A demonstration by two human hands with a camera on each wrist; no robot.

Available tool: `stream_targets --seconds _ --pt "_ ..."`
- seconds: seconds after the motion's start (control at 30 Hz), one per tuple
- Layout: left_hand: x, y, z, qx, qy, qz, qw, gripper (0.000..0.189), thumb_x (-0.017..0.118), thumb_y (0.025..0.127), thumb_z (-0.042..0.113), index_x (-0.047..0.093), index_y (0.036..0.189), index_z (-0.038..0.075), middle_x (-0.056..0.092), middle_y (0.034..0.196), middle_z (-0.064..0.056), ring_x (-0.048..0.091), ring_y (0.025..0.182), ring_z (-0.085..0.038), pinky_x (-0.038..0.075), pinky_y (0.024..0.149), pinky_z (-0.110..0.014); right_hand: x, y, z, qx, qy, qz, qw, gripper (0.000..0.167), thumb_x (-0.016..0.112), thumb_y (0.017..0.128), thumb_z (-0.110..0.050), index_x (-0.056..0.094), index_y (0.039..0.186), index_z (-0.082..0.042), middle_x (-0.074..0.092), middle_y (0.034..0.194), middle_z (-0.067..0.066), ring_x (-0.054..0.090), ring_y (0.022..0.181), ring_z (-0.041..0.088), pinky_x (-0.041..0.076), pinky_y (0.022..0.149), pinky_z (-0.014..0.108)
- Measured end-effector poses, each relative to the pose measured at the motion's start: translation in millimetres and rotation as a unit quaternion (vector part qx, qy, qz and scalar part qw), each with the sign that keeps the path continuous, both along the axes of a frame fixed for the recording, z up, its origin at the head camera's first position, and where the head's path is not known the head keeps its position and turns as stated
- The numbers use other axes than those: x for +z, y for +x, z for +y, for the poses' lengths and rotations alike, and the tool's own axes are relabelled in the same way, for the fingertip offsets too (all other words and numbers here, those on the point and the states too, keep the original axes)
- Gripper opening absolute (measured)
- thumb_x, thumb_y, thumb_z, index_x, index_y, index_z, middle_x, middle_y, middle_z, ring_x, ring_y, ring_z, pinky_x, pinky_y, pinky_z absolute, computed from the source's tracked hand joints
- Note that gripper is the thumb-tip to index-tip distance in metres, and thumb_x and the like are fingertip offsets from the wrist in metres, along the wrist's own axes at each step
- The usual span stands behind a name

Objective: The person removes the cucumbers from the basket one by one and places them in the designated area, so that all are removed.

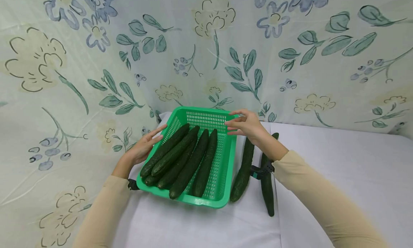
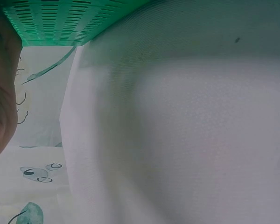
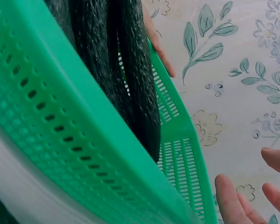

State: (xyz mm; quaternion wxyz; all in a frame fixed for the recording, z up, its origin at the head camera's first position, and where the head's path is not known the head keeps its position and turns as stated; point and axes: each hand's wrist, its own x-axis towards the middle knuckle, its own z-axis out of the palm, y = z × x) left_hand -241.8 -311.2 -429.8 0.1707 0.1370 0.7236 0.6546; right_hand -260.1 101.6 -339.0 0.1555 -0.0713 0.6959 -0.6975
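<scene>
A green plastic basket [image 1: 206, 202] holds several dark green cucumbers [image 1: 204, 165] lying lengthwise, mostly toward its left side. Along the basket's left wall is my left hand [image 1: 141, 149], fingers extended with the tips at the rim. In the left wrist view that hand [image 2: 2, 98] shows only partly, beside the slotted basket wall [image 2: 51, 21]. My right hand [image 1: 248, 126] is at the far right corner, its fingers spread loosely over the rim with nothing between them. The right wrist view shows its fingertips [image 3: 231, 200] near the basket's far end.
To the right of the basket, one cucumber [image 1: 240, 183] lies close along its wall, and another cucumber [image 1: 267, 196] lies farther right, partly behind the right wrist. White cloth [image 1: 338, 169] covers the table. A flower-patterned curtain [image 1: 193, 54] rises behind and at the left.
</scene>
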Motion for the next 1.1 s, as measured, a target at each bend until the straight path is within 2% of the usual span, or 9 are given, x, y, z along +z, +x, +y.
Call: stream_targets --seconds 0.13,0.2,0.33,0.43,0.53,0.7,0.87,0.97,1.1 --pt "-0.3 0.2 -0.1 0.003 -0.008 0.007 0.9999 0.055 0.041 0.110 0.030 0.022 0.161 0.026 -0.008 0.166 -0.002 -0.006 0.151 -0.031 0.012 0.116 -0.061 -3.0 0.0 -14 0.005 -0.009 -0.015 0.9998 0.055 0.067 0.095 0.000 0.042 0.144 0.006 0.057 0.120 0.023 0.069 0.087 0.023 0.052 0.093 0.051" --pt "-0.9 0.1 -0.3 0.003 -0.009 0.004 1.0000 0.055 0.041 0.110 0.031 0.021 0.161 0.026 -0.007 0.166 -0.002 0.002 0.151 -0.030 0.020 0.116 -0.057 -5.1 -0.2 -20 0.006 -0.008 -0.020 0.9998 0.055 0.067 0.095 0.000 0.043 0.144 0.006 0.058 0.121 0.023 0.069 0.089 0.025 0.052 0.093 0.052" --pt "-0.9 0.2 -0.3 -0.006 0.017 -0.012 0.9998 0.055 0.039 0.110 0.029 0.020 0.162 0.027 0.001 0.166 -0.007 0.038 0.140 -0.030 0.048 0.101 -0.043 -10.9 -1.5 -31 0.002 -0.013 -0.036 0.9993 0.056 0.068 0.094 -0.001 0.043 0.144 0.005 0.057 0.125 0.025 0.067 0.100 0.035 0.050 0.094 0.053" --pt "-0.1 1.1 -0.1 -0.008 0.030 -0.017 0.9994 0.054 0.039 0.111 0.028 0.020 0.161 0.027 0.003 0.166 -0.007 0.052 0.129 -0.024 0.053 0.093 -0.036 -14.3 -2.0 -39 0.000 -0.011 -0.044 0.9990 0.055 0.068 0.094 -0.001 0.044 0.144 0.005 0.055 0.130 0.027 0.062 0.109 0.041 0.049 0.096 0.054" --pt "0.6 1.3 0.1 -0.008 0.023 -0.008 0.9997 0.054 0.038 0.111 0.028 0.020 0.162 0.027 -0.002 0.166 -0.006 0.050 0.129 -0.014 0.052 0.095 -0.034 -17.1 -2.3 -46 -0.003 0.004 -0.048 0.9989 0.053 0.069 0.094 -0.001 0.047 0.142 0.004 0.055 0.132 0.027 0.060 0.113 0.043 0.050 0.095 0.054" --pt "0.6 1.7 0.0 -0.010 0.040 -0.019 0.9990 0.054 0.039 0.111 0.028 0.021 0.161 0.029 0.011 0.164 -0.012 0.054 0.127 -0.019 0.053 0.093 -0.036 -20.7 -1.2 -58 -0.008 0.053 -0.044 0.9976 0.048 0.070 0.094 -0.005 0.052 0.138 0.003 0.057 0.131 0.024 0.058 0.115 0.044 0.048 0.097 0.054" --pt "0.4 2.3 -0.5 -0.010 0.046 -0.023 0.9986 0.054 0.038 0.111 0.028 0.020 0.161 0.029 0.013 0.164 -0.015 0.058 0.122 -0.019 0.054 0.092 -0.036 -23.8 1.6 -68 -0.004 0.096 -0.053 0.9940 0.041 0.071 0.094 -0.009 0.058 0.133 -0.002 0.054 0.135 0.021 0.058 0.106 0.038 0.048 0.096 0.055" --pt "0.5 2.0 -0.7 -0.009 0.032 -0.016 0.9993 0.054 0.038 0.111 0.029 0.020 0.161 0.028 0.006 0.165 -0.011 0.054 0.125 -0.012 0.052 0.093 -0.032 -26.3 2.9 -71 -0.002 0.110 -0.068 0.9916 0.038 0.070 0.095 -0.009 0.058 0.131 -0.004 0.045 0.142 0.021 0.055 0.101 0.034 0.047 0.097 0.055" --pt "1.3 1.8 -0.1 -0.010 0.031 -0.019 0.9993 0.054 0.038 0.111 0.029 0.019 0.162 0.028 0.011 0.164 -0.014 0.055 0.124 -0.013 0.053 0.093 -0.033 -30.6 3.4 -74 0.001 0.119 -0.095 0.9884 0.039 0.069 0.096 -0.009 0.056 0.132 -0.003 0.038 0.145 0.021 0.049 0.094 0.030 0.046 0.099 0.056"
